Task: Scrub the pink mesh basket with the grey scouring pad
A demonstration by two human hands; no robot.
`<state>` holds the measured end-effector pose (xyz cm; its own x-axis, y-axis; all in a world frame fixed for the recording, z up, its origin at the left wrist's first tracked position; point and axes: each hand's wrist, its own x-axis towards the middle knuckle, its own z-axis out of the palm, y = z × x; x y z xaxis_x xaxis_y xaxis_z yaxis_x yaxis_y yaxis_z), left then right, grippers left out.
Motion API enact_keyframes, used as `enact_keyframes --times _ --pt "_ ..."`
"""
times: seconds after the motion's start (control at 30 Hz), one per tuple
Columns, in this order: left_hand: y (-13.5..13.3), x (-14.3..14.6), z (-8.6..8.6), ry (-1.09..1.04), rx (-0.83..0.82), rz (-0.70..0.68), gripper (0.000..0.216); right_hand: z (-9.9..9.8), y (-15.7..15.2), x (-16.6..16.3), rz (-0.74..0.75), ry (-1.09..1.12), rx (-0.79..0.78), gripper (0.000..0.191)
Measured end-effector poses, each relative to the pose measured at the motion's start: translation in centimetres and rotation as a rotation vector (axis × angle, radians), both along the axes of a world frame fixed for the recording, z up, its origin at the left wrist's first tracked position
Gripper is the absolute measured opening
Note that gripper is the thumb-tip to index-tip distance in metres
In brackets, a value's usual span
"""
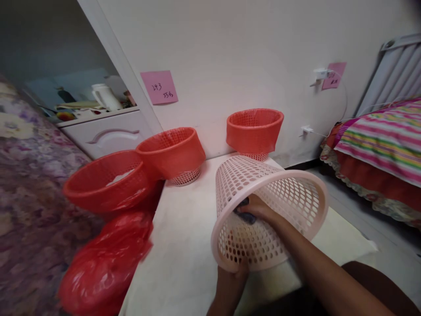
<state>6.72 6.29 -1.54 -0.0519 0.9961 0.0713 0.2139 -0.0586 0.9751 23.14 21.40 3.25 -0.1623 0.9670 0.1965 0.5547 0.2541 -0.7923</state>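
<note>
A pale pink plastic basket with perforated walls lies tilted over the table, its wide mouth facing me. My left hand grips it low at the near rim, with the fingers partly hidden beneath the wall. Reaching in through the mouth, my right hand is closed on a dark cloth, which it presses on the inner wall. The far end of the basket points towards the back wall.
Two baskets lined with red bags, a middle one and a left one, stand left. Another red-lined basket stands behind. A crumpled red plastic bag hangs beside the white table. A bed is at right.
</note>
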Motion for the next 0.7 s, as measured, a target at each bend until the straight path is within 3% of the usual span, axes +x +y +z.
enact_keyframes --times 0.1,0.3,0.57,0.7 --pt "0.2 -0.1 -0.3 -0.005 0.032 0.013 0.077 0.6 -2.7 2.0 0.02 -0.058 0.019 0.048" --pt "0.4 0.3 0.4 0.052 0.062 0.053 0.07 1.0 -6.6 4.1 -0.198 -0.207 0.063 0.065" --pt "0.5 1.5 1.4 0.133 -0.001 0.105 0.045 -0.2 -7.1 1.8 -0.053 -0.082 0.022 0.058" --pt "0.6 1.3 1.4 0.052 0.028 0.109 0.06 -0.5 -7.7 1.5 0.014 0.001 0.036 0.058"
